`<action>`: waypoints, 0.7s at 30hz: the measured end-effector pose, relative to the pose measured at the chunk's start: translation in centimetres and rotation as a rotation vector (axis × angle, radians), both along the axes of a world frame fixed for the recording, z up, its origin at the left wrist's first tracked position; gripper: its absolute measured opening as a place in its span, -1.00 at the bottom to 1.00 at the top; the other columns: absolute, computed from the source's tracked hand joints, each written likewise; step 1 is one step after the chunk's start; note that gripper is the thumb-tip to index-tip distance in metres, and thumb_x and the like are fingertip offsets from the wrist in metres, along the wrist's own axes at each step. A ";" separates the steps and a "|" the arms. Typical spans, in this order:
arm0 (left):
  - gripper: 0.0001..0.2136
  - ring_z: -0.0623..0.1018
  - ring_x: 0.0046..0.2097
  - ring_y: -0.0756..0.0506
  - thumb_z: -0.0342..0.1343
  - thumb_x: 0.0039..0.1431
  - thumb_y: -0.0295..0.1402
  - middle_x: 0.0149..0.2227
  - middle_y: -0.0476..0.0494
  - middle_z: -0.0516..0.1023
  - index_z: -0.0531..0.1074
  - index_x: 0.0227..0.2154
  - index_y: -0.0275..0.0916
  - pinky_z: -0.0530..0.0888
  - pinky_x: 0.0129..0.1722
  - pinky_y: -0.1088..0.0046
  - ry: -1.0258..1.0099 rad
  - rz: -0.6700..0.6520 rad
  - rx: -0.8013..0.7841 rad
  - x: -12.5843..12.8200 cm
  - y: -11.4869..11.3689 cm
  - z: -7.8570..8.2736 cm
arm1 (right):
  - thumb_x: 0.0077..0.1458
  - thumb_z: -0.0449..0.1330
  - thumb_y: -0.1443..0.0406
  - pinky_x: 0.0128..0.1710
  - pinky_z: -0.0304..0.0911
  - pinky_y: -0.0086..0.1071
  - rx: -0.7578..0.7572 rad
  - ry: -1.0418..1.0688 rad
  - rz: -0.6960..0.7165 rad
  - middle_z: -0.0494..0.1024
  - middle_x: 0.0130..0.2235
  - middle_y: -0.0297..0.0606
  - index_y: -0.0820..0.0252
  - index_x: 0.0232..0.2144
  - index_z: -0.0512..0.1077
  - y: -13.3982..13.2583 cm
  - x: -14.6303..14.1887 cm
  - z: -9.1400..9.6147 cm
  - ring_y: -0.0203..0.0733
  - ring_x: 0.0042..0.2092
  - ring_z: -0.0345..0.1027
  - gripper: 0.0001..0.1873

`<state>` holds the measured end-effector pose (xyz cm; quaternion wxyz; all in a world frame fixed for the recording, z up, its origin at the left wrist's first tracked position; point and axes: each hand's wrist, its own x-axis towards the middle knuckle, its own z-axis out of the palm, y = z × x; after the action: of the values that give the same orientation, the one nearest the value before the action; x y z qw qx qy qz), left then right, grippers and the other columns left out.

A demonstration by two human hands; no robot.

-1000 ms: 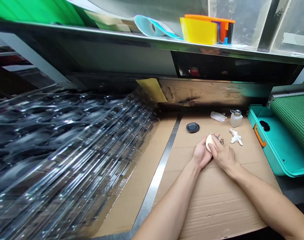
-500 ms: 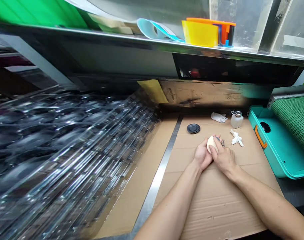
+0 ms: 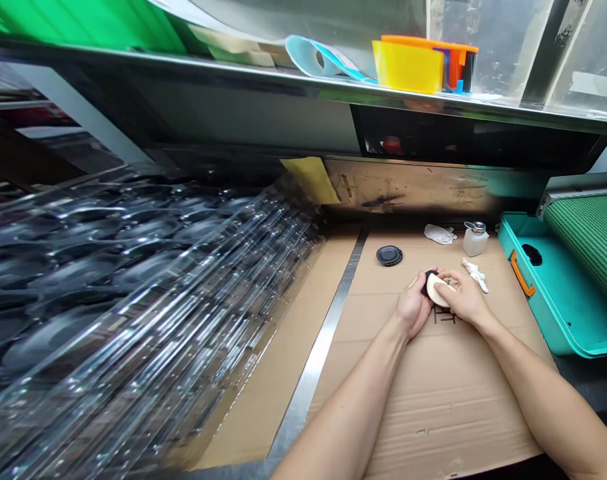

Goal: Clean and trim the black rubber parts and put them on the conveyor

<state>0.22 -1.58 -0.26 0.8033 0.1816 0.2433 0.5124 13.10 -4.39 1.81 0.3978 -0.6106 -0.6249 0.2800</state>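
Note:
My left hand is closed around a black round piece, most of which is hidden by the fingers and the pad. A cream-coloured round pad is pinched in my right hand, tilted and held against or just in front of the black piece. Both hands are close together over the cardboard sheet. Beyond them lies a small stack of flat black discs. A crumpled white cloth or glove-like piece lies just past my right hand.
Stacked clear plastic trays with dark round parts fill the left. A clear bottle with a metal top and a white crumpled wipe stand at the back. To the right are a teal bin and a green conveyor belt.
The cream pad has shifted right and tilted, now in my right hand's pinch, and the black piece shows more in my left hand. The whole view has shifted slightly.

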 end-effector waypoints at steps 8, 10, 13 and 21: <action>-0.74 0.56 0.08 -0.22 -0.04 0.39 -0.31 0.00 -0.37 0.58 0.52 -0.14 -0.34 0.43 0.17 0.12 0.071 -0.018 0.004 0.0 -0.4 0.1 | 0.03 0.21 0.19 -0.45 0.21 -0.43 -0.157 -0.107 0.088 0.53 -0.49 -0.36 0.17 -0.32 0.57 0.1 1.8 0.7 -0.24 -0.46 0.36 -0.77; -0.73 0.57 0.05 -0.20 -0.06 0.40 -0.32 -0.01 -0.36 0.58 0.51 -0.15 -0.34 0.45 0.15 0.14 0.068 -0.007 0.003 0.0 -0.3 0.2 | 0.08 0.19 0.20 -0.32 0.28 -0.37 -0.032 -0.228 -0.014 0.60 -0.39 -0.31 0.13 -0.22 0.59 0.0 1.8 0.9 -0.17 -0.36 0.43 -0.74; -0.70 0.59 0.01 -0.17 -0.11 0.43 -0.32 -0.07 -0.34 0.60 0.50 -0.16 -0.36 0.48 0.11 0.21 0.050 -0.017 -0.022 -0.1 -0.3 0.4 | 0.17 0.14 0.20 -0.14 0.30 -0.34 0.131 -0.252 -0.026 0.65 -0.18 -0.28 0.06 -0.07 0.56 0.0 1.1 0.7 -0.14 -0.17 0.49 -0.69; -0.67 0.60 0.00 -0.18 -0.14 0.44 -0.31 -0.11 -0.34 0.61 0.49 -0.15 -0.39 0.49 0.11 0.20 0.061 -0.036 -0.073 0.0 -0.5 1.0 | 0.15 0.18 0.19 -0.21 0.29 -0.40 0.011 -0.223 0.072 0.64 -0.24 -0.31 0.11 -0.19 0.58 0.3 1.7 1.0 -0.18 -0.22 0.48 -0.76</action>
<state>0.25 -2.07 0.71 0.8108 0.1721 0.2829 0.4827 14.78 -4.07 2.80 0.3187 -0.6131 -0.6882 0.2211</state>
